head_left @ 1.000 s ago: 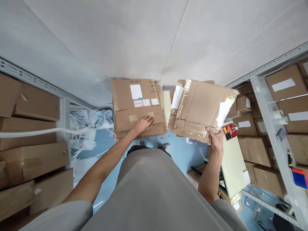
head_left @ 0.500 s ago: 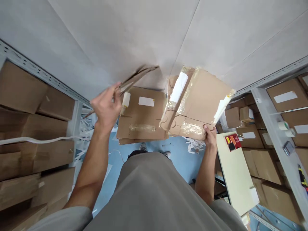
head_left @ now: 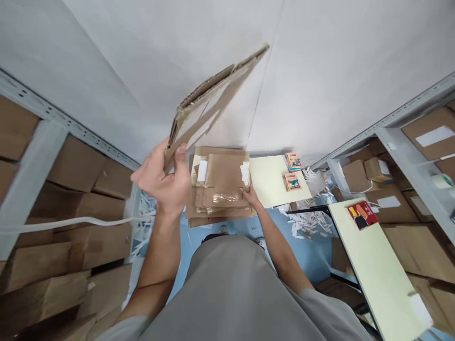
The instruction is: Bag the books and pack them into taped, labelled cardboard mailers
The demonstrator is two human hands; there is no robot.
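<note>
The left hand (head_left: 165, 175) is clenched around a folded cardboard sheet (head_left: 220, 97), held up above the pile of flattened boxes (head_left: 199, 208); the right hand (head_left: 250, 196) grasps the edge of the taped flat box (head_left: 225, 173) topping that pile. Right of the pile, books (head_left: 292, 181) lie on the pale tabletop (head_left: 268, 182)

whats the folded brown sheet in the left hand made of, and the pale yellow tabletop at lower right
Folded brown cardboard sheet: matt, probably corrugated; its edge shows ridged layers.
Pale yellow rectangular tabletop: smooth, low sheen, perhaps laminate, given its even, grainless surface.
</note>
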